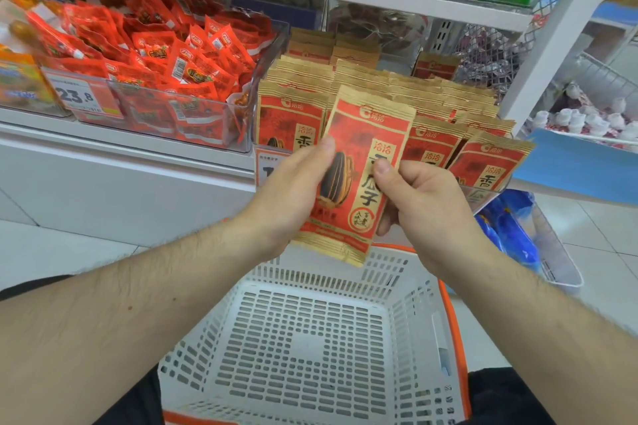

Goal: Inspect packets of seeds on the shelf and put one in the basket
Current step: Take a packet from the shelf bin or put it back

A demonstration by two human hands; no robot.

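Both hands hold one seed packet (pixel 359 179) up in front of the shelf (pixel 131 145), above the basket (pixel 310 338).

The left hand (pixel 293 190) grips the packet's left edge, thumb on its face over the printed seed; the right hand (pixel 421 197) pinches the right edge, thumb pressed on the front and fingers curled behind. The packet is tilted, its top leaning right, its lower corner just over the white basket's far rim. Rows of like packets (pixel 431 114) stand behind it on the shelf, beside a clear bin of red sachets (pixel 165 79).
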